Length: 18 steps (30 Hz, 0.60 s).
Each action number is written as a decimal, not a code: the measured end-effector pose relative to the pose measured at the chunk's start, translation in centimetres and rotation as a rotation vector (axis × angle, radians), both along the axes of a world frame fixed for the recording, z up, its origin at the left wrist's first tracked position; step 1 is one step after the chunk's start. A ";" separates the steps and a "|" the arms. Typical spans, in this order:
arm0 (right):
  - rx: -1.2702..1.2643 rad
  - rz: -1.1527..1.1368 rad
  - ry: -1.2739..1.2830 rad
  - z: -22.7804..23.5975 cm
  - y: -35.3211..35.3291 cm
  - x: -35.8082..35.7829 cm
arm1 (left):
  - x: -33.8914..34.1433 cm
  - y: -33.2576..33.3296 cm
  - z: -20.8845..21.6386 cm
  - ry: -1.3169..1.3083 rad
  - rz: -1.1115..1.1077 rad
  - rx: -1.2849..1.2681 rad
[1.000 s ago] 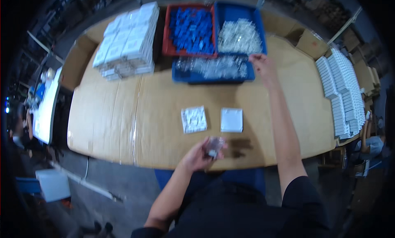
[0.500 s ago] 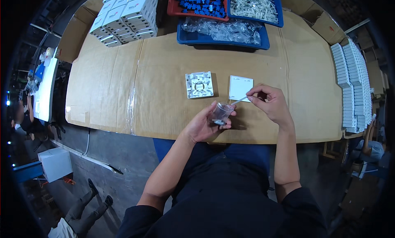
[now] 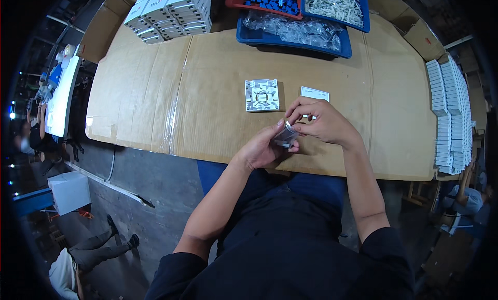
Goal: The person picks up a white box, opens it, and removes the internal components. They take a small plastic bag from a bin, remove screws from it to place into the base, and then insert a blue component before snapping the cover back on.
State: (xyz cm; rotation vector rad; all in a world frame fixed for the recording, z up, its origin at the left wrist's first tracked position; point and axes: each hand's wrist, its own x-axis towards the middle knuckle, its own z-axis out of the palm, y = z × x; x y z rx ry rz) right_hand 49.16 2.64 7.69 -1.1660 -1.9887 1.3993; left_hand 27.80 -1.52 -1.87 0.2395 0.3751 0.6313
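Observation:
A small clear plastic bag [image 3: 285, 138] with small dark and pale parts at its bottom is gripped in my left hand [image 3: 259, 147], just above the table's near edge. My right hand [image 3: 328, 124] meets the bag's mouth, fingers pinched together. What those fingers hold, the bag's rim or a thin white piece, is hidden. Beyond my hands lies a square white housing [image 3: 262, 96] with its moulded inside facing up. A flat white cover [image 3: 315, 94] lies to its right, partly hidden behind my right hand.
Cardboard covers the table [image 3: 207, 103]. White boxes [image 3: 168, 12] are stacked at the far left. At the back stand a red tray [image 3: 236, 1] of blue parts, a blue tray [image 3: 365, 25] of white pieces and another blue tray [image 3: 290, 44] of clear bags. White panels [image 3: 451, 118] pile up at right.
My right hand has moved left to the bag's mouth; the thin white stick it held is no longer plainly visible. The bag has tilted in my left hand. The whole view has shifted slightly.

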 end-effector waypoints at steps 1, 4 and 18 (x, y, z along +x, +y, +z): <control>-0.030 0.015 0.001 -0.2 0.1 0.0 | 0.0 0.0 0.0 -0.001 -0.002 0.000; -0.068 0.039 -0.015 -0.2 0.2 0.0 | -0.2 0.0 -0.2 0.014 -0.016 0.016; -0.464 0.138 -0.094 1.1 1.4 0.4 | 0.1 0.3 0.9 0.028 -0.017 0.052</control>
